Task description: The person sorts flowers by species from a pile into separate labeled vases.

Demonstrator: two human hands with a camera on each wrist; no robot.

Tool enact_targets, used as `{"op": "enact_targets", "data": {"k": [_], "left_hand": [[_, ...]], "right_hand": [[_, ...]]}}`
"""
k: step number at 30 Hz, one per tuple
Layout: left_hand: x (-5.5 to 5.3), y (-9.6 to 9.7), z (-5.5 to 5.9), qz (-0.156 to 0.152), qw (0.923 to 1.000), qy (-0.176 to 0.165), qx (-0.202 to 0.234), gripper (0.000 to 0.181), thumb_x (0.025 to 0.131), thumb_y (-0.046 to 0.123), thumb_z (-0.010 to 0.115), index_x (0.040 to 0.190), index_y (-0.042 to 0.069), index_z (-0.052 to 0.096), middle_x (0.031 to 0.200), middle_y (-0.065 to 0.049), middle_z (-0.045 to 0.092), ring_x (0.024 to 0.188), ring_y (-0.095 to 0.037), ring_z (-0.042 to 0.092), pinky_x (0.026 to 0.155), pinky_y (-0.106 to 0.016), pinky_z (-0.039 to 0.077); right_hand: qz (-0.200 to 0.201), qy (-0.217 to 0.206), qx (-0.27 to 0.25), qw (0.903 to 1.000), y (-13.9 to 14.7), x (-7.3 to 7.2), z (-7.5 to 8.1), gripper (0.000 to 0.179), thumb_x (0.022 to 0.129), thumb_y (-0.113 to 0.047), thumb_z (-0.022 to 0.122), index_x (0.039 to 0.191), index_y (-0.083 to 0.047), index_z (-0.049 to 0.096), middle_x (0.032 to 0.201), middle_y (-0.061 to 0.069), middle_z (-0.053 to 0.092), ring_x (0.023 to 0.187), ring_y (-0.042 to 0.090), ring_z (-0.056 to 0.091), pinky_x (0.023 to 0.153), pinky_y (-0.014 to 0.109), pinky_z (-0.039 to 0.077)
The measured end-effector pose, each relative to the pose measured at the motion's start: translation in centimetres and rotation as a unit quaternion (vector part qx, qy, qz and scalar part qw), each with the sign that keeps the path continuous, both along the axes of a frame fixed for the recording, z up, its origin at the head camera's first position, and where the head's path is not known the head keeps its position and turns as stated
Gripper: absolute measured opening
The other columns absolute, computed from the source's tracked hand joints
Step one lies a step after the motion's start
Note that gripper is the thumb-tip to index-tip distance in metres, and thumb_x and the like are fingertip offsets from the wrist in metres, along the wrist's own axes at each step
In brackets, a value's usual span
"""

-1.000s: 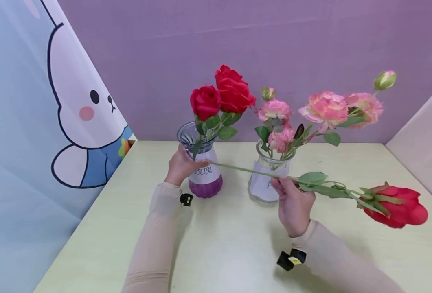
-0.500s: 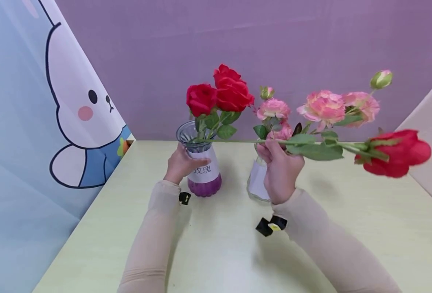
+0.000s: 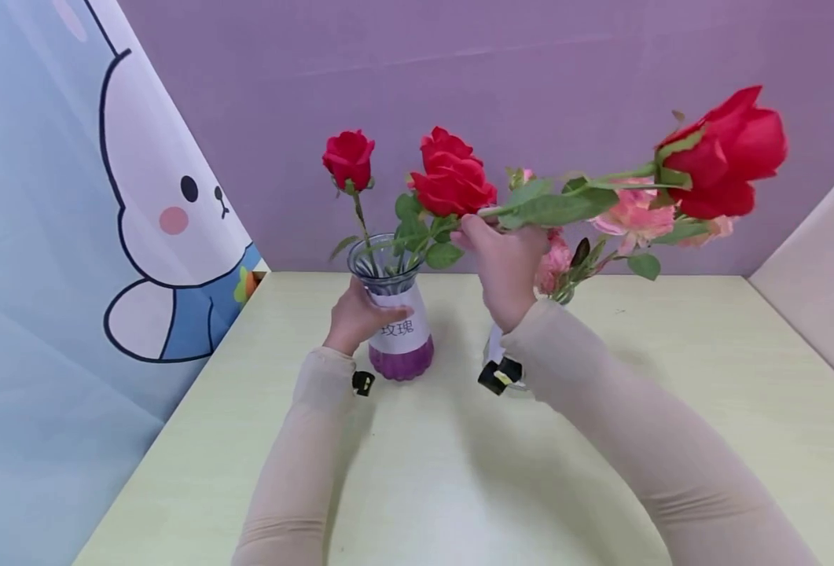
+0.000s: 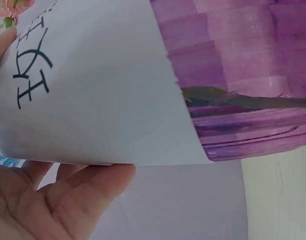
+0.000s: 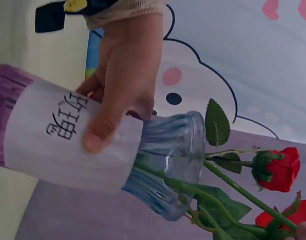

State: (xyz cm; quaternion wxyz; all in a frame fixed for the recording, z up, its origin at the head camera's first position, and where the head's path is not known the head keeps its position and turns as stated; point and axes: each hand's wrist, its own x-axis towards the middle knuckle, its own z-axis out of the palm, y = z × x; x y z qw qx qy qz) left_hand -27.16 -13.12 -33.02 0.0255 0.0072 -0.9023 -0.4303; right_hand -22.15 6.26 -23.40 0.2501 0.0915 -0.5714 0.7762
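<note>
In the head view my left hand (image 3: 361, 318) grips a glass vase (image 3: 404, 358) by its white paper label; the vase has a blue rim and a purple base. Two red roses, a small rose (image 3: 349, 159) and a larger rose (image 3: 450, 179), stand in it. My right hand (image 3: 508, 263) pinches the leafy stem of another red rose (image 3: 728, 153), whose bloom tilts up to the right. A green stem (image 5: 237, 182) runs from the right fingertips into the vase mouth in the right wrist view. The left wrist view shows my left fingers (image 4: 100, 182) against the label.
Behind my right forearm stands a second labelled glass vase (image 3: 493, 346), partly hidden, with pink flowers (image 3: 632, 220) leaning right. A purple backdrop (image 3: 282, 157) rises along the back edge of the pale table (image 3: 417, 487), and a blue cartoon curtain (image 3: 27, 314) borders the left.
My right hand has moved up and left, swinging the held rose from low right to high right and its stem toward the vase mouth. The small rose in the vase has shifted left.
</note>
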Motion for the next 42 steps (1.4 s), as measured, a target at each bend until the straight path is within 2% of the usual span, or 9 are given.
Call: {"op": "enact_targets", "data": {"k": [4, 10, 14, 18, 26, 30, 33, 36, 42], "left_hand": [[0.0, 0.3, 0.1, -0.002, 1.0, -0.003, -0.004, 0.096, 0.073, 0.035, 0.083, 0.145, 0.007, 0.026, 0.136, -0.02, 0.051, 0.12, -0.039, 0.052, 0.098, -0.054, 0.043], [-0.2, 0.5, 0.2, 0.005, 0.9999, -0.012, -0.003, 0.097, 0.072, 0.036, 0.083, 0.145, 0.008, 0.026, 0.135, -0.018, 0.052, 0.118, -0.038, 0.053, 0.095, -0.053, 0.047], [-0.3, 0.5, 0.2, -0.001, 1.0, -0.005, -0.002, 0.096, 0.072, 0.035, 0.083, 0.144, 0.01, 0.026, 0.133, -0.017, 0.053, 0.116, -0.038, 0.054, 0.094, -0.053, 0.047], [-0.3, 0.6, 0.1, -0.008, 0.9999, -0.007, 0.003, 0.095, 0.073, 0.035, 0.082, 0.145, 0.012, 0.025, 0.135, -0.017, 0.052, 0.118, -0.038, 0.053, 0.095, -0.053, 0.046], [-0.3, 0.4, 0.4, -0.008, 1.0, -0.003, -0.005, 0.092, 0.074, 0.035, 0.082, 0.143, 0.012, 0.026, 0.133, -0.016, 0.053, 0.117, -0.037, 0.054, 0.095, -0.052, 0.047], [-0.5, 0.2, 0.2, -0.011, 0.9999, 0.002, -0.004, 0.092, 0.074, 0.034, 0.082, 0.143, 0.011, 0.025, 0.131, -0.016, 0.054, 0.115, -0.037, 0.055, 0.093, -0.052, 0.048], [-0.5, 0.2, 0.0, -0.01, 0.9999, -0.01, 0.001, 0.094, 0.073, 0.035, 0.082, 0.144, 0.012, 0.025, 0.134, -0.016, 0.053, 0.117, -0.037, 0.054, 0.094, -0.053, 0.047], [-0.3, 0.1, -0.2, -0.006, 0.9998, -0.018, 0.008, 0.095, 0.073, 0.035, 0.083, 0.145, 0.012, 0.025, 0.135, -0.016, 0.052, 0.118, -0.037, 0.054, 0.095, -0.053, 0.046], [-0.2, 0.1, -0.3, -0.014, 0.9998, -0.001, 0.017, 0.095, 0.073, 0.032, 0.083, 0.145, 0.011, 0.026, 0.133, -0.016, 0.054, 0.117, -0.036, 0.054, 0.095, -0.053, 0.046]], "right_hand": [[-0.012, -0.011, 0.061, 0.998, 0.5, 0.0, 1.3, 0.023, 0.085, -0.003, 0.063, 0.105, -0.004, 0.051, 0.079, 0.011, 0.063, 0.07, 0.023, 0.069, 0.079, 0.031, 0.057], [-0.024, -0.015, 0.079, 0.9965, 1.5, -0.3, 3.3, 0.005, 0.084, -0.002, 0.061, 0.083, -0.002, 0.056, 0.073, 0.009, 0.062, 0.059, 0.016, 0.067, 0.07, 0.029, 0.058], [-0.011, -0.044, 0.101, 0.9938, 1.8, -0.5, 3.7, 0.012, 0.084, -0.001, 0.06, 0.072, -0.001, 0.058, 0.069, 0.008, 0.062, 0.056, 0.014, 0.066, 0.067, 0.027, 0.058], [0.001, -0.062, 0.149, 0.9869, 2.1, -0.4, 4.2, 0.011, 0.086, -0.002, 0.059, 0.076, 0.0, 0.061, 0.072, 0.008, 0.064, 0.059, 0.015, 0.066, 0.071, 0.028, 0.058], [0.016, -0.055, 0.22, 0.9737, 3.3, 0.4, 5.9, 0.011, 0.087, -0.006, 0.059, 0.086, 0.003, 0.066, 0.082, 0.011, 0.068, 0.066, 0.019, 0.069, 0.073, 0.029, 0.058], [0.027, -0.083, 0.267, 0.9598, 2.8, 0.3, 6.0, 0.008, 0.086, -0.005, 0.056, 0.08, 0.001, 0.058, 0.074, 0.008, 0.063, 0.067, 0.019, 0.07, 0.073, 0.029, 0.057], [0.03, -0.122, 0.31, 0.9423, 1.8, 0.0, 5.8, 0.006, 0.085, -0.004, 0.054, 0.079, -0.003, 0.055, 0.07, 0.007, 0.062, 0.072, 0.022, 0.07, 0.074, 0.03, 0.056], [0.041, -0.157, 0.345, 0.9244, 0.5, -0.5, 5.6, 0.004, 0.085, -0.004, 0.055, 0.082, -0.003, 0.057, 0.078, 0.009, 0.065, 0.078, 0.025, 0.07, 0.076, 0.031, 0.056], [0.062, -0.162, 0.395, 0.9022, -1.5, -1.1, 4.6, 0.005, 0.088, -0.009, 0.059, 0.088, -0.006, 0.062, 0.085, 0.009, 0.067, 0.078, 0.023, 0.068, 0.071, 0.032, 0.056]]}}
